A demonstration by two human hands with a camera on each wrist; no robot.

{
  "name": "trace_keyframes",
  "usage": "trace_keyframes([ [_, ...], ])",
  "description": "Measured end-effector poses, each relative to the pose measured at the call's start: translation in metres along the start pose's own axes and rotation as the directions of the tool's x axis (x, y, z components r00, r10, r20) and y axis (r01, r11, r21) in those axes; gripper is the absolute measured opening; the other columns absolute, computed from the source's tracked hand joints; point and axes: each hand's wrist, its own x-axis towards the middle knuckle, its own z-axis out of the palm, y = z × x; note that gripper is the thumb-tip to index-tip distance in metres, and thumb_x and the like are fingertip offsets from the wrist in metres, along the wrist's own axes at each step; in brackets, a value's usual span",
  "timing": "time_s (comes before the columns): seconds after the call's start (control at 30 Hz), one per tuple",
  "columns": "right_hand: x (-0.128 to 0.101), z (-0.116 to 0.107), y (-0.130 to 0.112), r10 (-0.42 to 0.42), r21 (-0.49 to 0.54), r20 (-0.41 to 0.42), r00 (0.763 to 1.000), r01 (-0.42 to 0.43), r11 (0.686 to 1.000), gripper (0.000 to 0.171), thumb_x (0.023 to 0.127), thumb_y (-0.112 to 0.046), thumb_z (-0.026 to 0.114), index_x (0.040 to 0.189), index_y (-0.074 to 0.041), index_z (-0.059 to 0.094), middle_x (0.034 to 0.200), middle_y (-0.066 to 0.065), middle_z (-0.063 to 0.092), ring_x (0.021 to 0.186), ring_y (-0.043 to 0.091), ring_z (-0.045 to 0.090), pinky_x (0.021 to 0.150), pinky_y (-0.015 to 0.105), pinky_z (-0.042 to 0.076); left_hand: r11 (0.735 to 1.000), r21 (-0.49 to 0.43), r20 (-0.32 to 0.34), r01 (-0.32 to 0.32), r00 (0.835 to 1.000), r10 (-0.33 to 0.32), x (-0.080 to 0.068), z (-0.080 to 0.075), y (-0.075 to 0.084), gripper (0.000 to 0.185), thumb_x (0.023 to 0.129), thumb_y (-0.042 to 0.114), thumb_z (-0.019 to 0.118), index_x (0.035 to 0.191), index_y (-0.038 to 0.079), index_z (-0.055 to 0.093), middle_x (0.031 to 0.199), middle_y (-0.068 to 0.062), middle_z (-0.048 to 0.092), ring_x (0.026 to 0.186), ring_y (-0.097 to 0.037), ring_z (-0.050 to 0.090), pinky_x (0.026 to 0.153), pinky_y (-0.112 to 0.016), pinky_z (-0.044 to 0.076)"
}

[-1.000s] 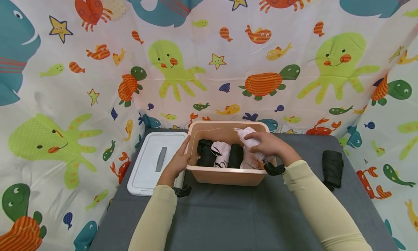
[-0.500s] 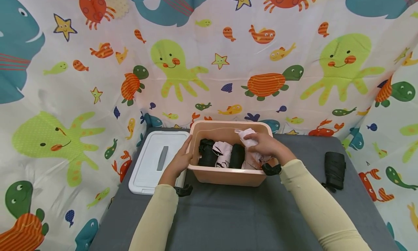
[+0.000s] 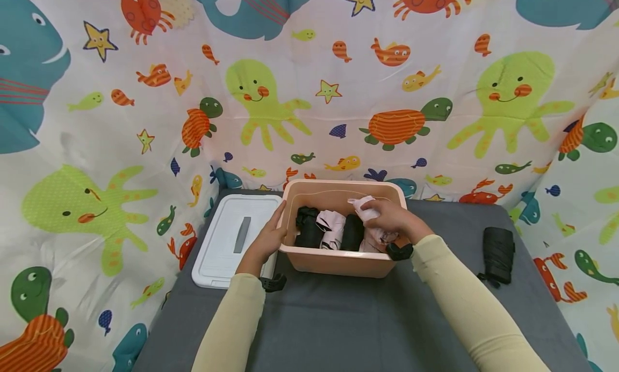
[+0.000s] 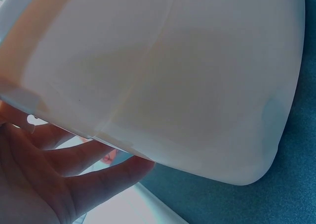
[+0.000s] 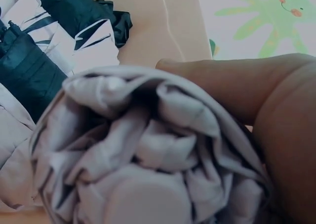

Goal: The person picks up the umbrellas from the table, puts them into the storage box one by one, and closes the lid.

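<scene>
A peach plastic bin stands on the grey table. Inside it lie a black folded umbrella, a pale one and another black one. My right hand grips a pale folded umbrella at the bin's right end, low inside the rim. In the right wrist view its bunched fabric fills the frame, with my thumb alongside. My left hand rests with straight fingers against the bin's left wall.
A white lid with a grey handle lies flat left of the bin. One black folded umbrella lies on the table at the right. A sea-creature curtain closes off the back and both sides.
My right hand has sunk slightly lower into the bin with the pale umbrella. The left hand stays against the bin's wall.
</scene>
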Motion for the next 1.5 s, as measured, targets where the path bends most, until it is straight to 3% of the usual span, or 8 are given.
trace_keyframes([
  [0.13, 0.005, 0.001, 0.001, 0.026, 0.059, 0.012, 1.000, -0.027, 0.998, 0.051, 0.086, -0.027, 0.069, 0.134, -0.017, 0.053, 0.147, 0.019, 0.038, 0.116, 0.036, 0.046, 0.080, 0.039, 0.055, 1.000, 0.003, 0.003, 0.016, 1.000, -0.016, 0.001, 0.000, -0.001, 0.079, 0.091, 0.006, 0.042, 0.149, 0.054, 0.017, 0.163, 0.001, 0.016, 0.146, -0.032, 0.026, 0.112, -0.061, 0.025],
  [0.27, 0.010, 0.003, 0.002, 0.018, 0.080, 0.021, 1.000, -0.020, 0.997, 0.045, 0.087, -0.025, 0.068, 0.128, -0.014, 0.054, 0.142, 0.019, 0.042, 0.110, 0.034, 0.049, 0.069, 0.031, 0.053, 1.000, 0.003, 0.003, 0.030, 1.000, -0.030, 0.002, -0.001, -0.002, 0.079, 0.091, 0.007, 0.041, 0.147, 0.056, 0.017, 0.163, 0.002, 0.016, 0.147, -0.030, 0.024, 0.113, -0.061, 0.023],
  [0.43, 0.016, 0.005, 0.002, -0.020, 0.026, 0.018, 1.000, 0.019, 0.999, 0.040, 0.088, -0.024, 0.067, 0.124, -0.011, 0.056, 0.142, 0.018, 0.046, 0.107, 0.031, 0.049, 0.074, 0.033, 0.047, 0.999, -0.010, 0.003, 0.030, 1.000, -0.030, 0.002, -0.001, -0.001, 0.080, 0.090, 0.006, 0.041, 0.148, 0.055, 0.017, 0.163, 0.000, 0.016, 0.146, -0.031, 0.027, 0.112, -0.060, 0.027],
  [0.7, 0.022, 0.007, 0.002, 0.024, 0.009, 0.053, 0.998, -0.024, 1.000, 0.040, 0.090, -0.021, 0.064, 0.128, -0.010, 0.059, 0.138, 0.017, 0.051, 0.108, 0.028, 0.050, 0.084, 0.036, 0.048, 0.999, -0.011, 0.000, 0.038, 0.999, -0.038, 0.003, -0.001, -0.002, 0.079, 0.091, 0.008, 0.042, 0.146, 0.059, 0.018, 0.163, 0.002, 0.017, 0.145, -0.031, 0.028, 0.111, -0.061, 0.028],
  [0.87, 0.025, 0.009, 0.002, 0.075, 0.045, 0.107, 0.991, -0.080, 0.996, 0.043, 0.090, -0.019, 0.062, 0.132, -0.010, 0.057, 0.132, 0.017, 0.053, 0.088, 0.025, 0.056, 0.067, 0.033, 0.053, 0.999, -0.013, 0.008, 0.031, 0.999, -0.031, 0.003, -0.001, -0.003, 0.079, 0.090, 0.008, 0.042, 0.146, 0.058, 0.017, 0.163, 0.001, 0.016, 0.146, -0.032, 0.026, 0.111, -0.062, 0.027],
  [0.97, 0.025, 0.009, 0.001, 0.089, 0.128, 0.117, 0.989, -0.103, 0.986, 0.042, 0.090, -0.012, 0.060, 0.131, -0.007, 0.055, 0.128, 0.018, 0.052, 0.080, 0.027, 0.059, 0.064, 0.038, 0.057, 1.000, -0.013, 0.005, 0.027, 1.000, -0.027, 0.003, -0.002, -0.003, 0.079, 0.090, 0.008, 0.043, 0.146, 0.057, 0.018, 0.163, 0.002, 0.016, 0.146, -0.032, 0.026, 0.112, -0.062, 0.026],
  [1.1, 0.023, 0.007, 0.001, 0.091, 0.197, 0.099, 0.991, -0.109, 0.974, 0.039, 0.090, -0.007, 0.055, 0.129, -0.003, 0.054, 0.127, 0.019, 0.051, 0.090, 0.033, 0.060, 0.075, 0.046, 0.058, 1.000, -0.010, 0.002, 0.019, 1.000, -0.019, 0.002, -0.001, -0.001, 0.080, 0.090, 0.007, 0.043, 0.147, 0.056, 0.018, 0.163, 0.001, 0.017, 0.145, -0.032, 0.027, 0.112, -0.061, 0.026],
  [1.5, 0.005, -0.004, 0.000, 0.000, 0.211, 0.093, 0.996, -0.020, 0.977, 0.039, 0.096, -0.013, 0.053, 0.135, -0.008, 0.053, 0.139, 0.023, 0.050, 0.118, 0.037, 0.055, 0.088, 0.047, 0.054, 1.000, 0.005, -0.009, 0.014, 1.000, -0.014, 0.002, 0.000, -0.001, 0.079, 0.091, 0.007, 0.044, 0.149, 0.054, 0.018, 0.163, 0.000, 0.017, 0.145, -0.031, 0.027, 0.112, -0.060, 0.027],
])
